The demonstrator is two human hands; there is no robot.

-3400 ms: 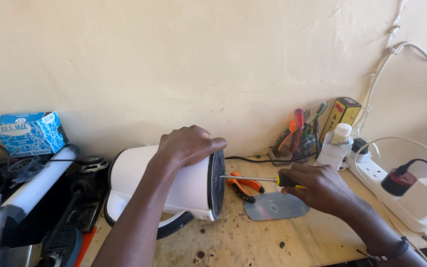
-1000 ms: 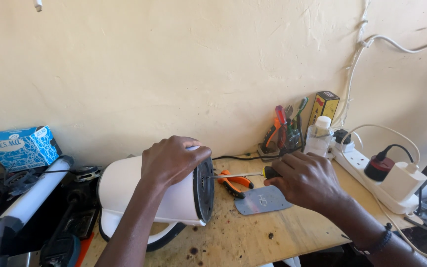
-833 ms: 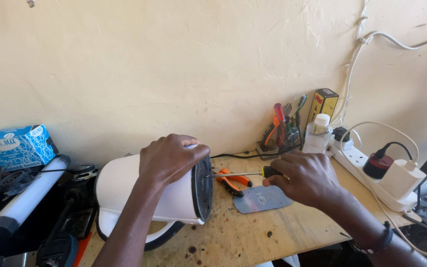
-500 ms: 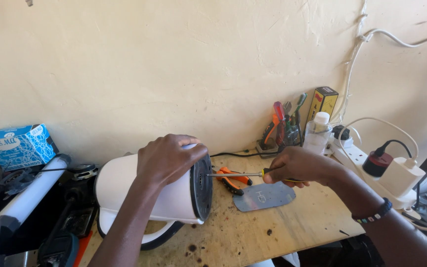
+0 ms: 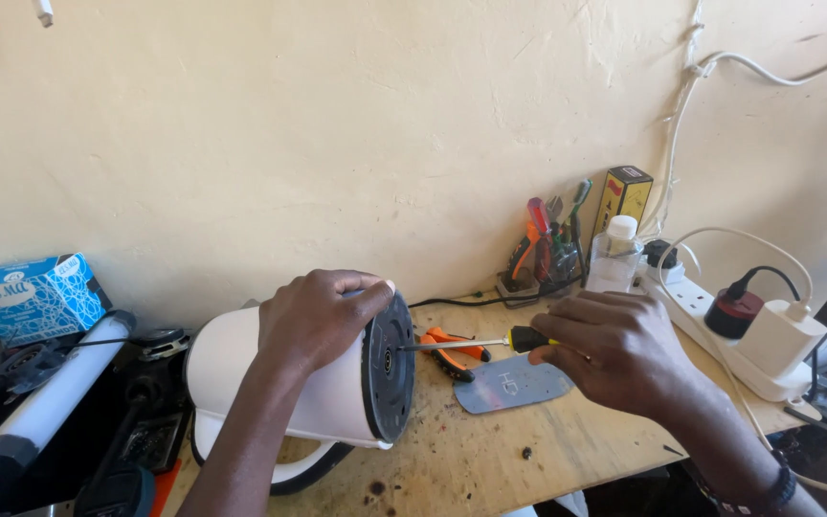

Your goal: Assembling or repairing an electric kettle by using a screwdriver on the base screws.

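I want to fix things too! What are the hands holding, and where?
The left hand grips the kettle on top near its base. The right hand holds the screwdriver by its handle.

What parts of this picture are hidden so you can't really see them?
All in the head view:
- Screwdriver handle: mostly wrapped by the right hand.
- Screwdriver tip on the kettle base: too small to tell what it touches.
- Kettle top: covered by the left hand.
- Grey plate: its right end lies under the right hand.
- White tube: cut off by the left edge.
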